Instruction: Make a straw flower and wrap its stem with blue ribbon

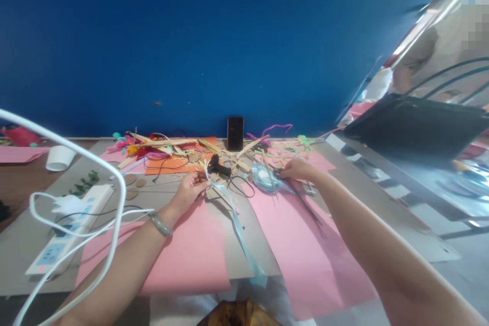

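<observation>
My left hand [194,186] is closed in a pinch on a small bundle of pale strips, with a light blue ribbon [239,232] trailing from beside it toward the table's front edge. Just beyond it lies a black glue gun [219,166]. Over on the right, my right hand [296,170] is closed at the end of dark thin sticks [307,206]; whether it grips them is too small to tell. A roll of light blue ribbon [265,178] lies immediately left of that hand.
Pink paper sheets [187,254] cover the table front. A power strip [72,229] with white cables is at left. A phone [235,133] stands against the blue partition [229,46]. Craft scraps line the back; a white cup [60,158] lies far left.
</observation>
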Demonstrator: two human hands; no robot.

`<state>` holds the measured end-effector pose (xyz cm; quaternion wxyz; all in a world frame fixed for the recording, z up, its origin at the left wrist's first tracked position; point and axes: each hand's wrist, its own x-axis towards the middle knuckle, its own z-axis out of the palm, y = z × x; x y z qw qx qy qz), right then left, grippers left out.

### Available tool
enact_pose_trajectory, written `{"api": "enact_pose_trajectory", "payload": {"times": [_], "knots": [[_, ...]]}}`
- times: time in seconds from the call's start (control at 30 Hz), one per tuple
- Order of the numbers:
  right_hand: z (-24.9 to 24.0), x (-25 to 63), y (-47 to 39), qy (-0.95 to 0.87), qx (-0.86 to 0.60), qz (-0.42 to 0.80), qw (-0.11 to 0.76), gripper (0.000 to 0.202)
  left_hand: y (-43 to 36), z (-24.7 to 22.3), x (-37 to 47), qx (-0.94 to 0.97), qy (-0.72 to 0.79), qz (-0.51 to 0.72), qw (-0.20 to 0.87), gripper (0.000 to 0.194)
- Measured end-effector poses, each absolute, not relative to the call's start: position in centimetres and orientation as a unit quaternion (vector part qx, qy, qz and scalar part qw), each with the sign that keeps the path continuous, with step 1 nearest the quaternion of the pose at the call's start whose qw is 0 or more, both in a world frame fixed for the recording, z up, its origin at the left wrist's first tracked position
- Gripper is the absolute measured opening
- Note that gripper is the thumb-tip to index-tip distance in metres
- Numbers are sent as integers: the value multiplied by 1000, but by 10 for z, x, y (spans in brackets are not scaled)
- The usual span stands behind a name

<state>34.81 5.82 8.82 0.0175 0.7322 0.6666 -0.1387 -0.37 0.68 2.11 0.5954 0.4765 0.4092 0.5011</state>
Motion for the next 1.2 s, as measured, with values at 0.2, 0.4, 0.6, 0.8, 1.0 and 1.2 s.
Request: {"api": "enact_pose_trajectory", "payload": {"times": [0.2,0.4,0.6,0.8,1.0,1.2], "knots": [[133,330,43,670,742,-24,27,24,11,14,-7,470,400,510,600,30],[151,301,-8,685,701,3,-198,33,13,13,-8,472,399,514,594,25],[80,239,-70,650,514,-477,-292,46,12,16,-7,441,400,536,598,24],[53,198,-80,609,439,-621,-224,39,14,14,-8,430,408,565,574,25],[52,191,-66,583,421,-685,-117,27,15,19,-9,416,403,586,567,24],[45,198,-51,575,434,-685,-113,17,16,19,-10,410,400,590,569,25]]}}
